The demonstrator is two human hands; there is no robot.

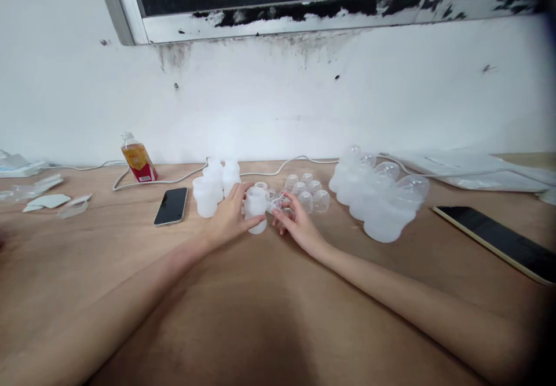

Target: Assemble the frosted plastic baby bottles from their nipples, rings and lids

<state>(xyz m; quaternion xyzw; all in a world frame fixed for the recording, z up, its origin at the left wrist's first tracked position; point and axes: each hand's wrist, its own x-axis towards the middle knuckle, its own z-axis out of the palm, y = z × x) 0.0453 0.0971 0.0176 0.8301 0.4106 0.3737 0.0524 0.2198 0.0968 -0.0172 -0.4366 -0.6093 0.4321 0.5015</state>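
Note:
My left hand (pixel 234 211) is closed round a white translucent plastic bottle (pixel 255 203) that stands upright on the table, thumb in front and fingers behind. Just to its right, my right hand (pixel 297 224) pinches a small clear plastic piece (pixel 275 204); its exact shape is blurred. Several clear domed caps (pixel 321 201) lie behind and right of my right hand. Left of my left hand stands a group of open white bottles (pixel 207 198). Farther right, a row of white bottles (pixel 383 221) carries clear domed caps (pixel 412 189) on top.
A dark phone (pixel 171 206) lies left of the bottles, with a drink bottle (pixel 139 159) behind it. Another larger phone or tablet (pixel 495 241) is at the right. A white cable (pixel 282 169) runs along the back. Plastic scraps (pixel 47 202) lie far left, a plastic bag (pixel 473 172) back right.

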